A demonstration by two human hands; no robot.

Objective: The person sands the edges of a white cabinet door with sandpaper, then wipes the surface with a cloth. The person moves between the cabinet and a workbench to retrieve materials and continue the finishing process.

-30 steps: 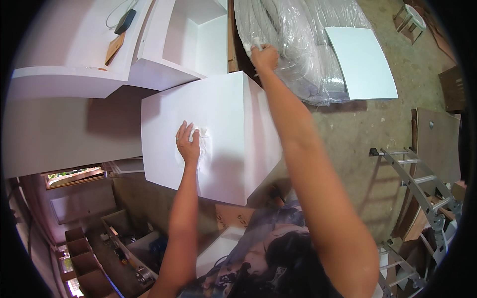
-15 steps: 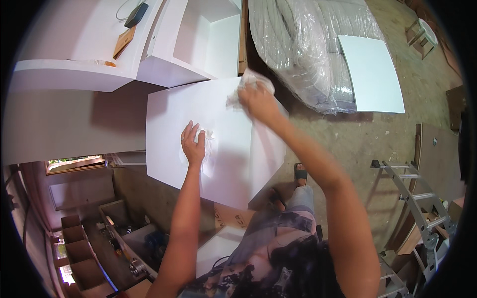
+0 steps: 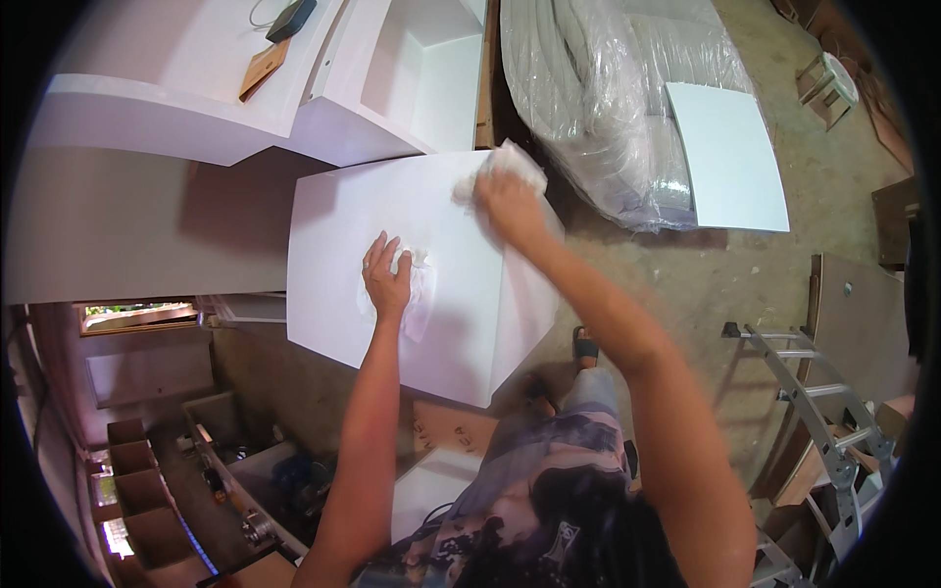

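Observation:
A white box-like cabinet piece [image 3: 338, 225] stands before me, its flat top facing up. My right hand [image 3: 508, 206] is closed on a crumpled white cloth [image 3: 522, 167] at the far right corner of that top; the hand is slightly blurred. My left hand [image 3: 388, 276] rests on the middle of the top with its fingers apart. Beside and under it lies a pale, wrinkled patch [image 3: 421, 294], perhaps thin cloth or paper; I cannot tell which.
White open cabinets [image 3: 421, 88] adjoin the far side, with a dark small device [image 3: 291, 20] on one. To the right, a plastic-wrapped sofa [image 3: 598, 118] carries a white panel [image 3: 730, 157]. An aluminium ladder [image 3: 823, 390] and a stool [image 3: 828, 88] stand farther right. Boxes [image 3: 157, 490] line the lower left.
My right hand and the cloth have shifted slightly at the far right corner. My left hand stays on the top. The whole view has tilted a little.

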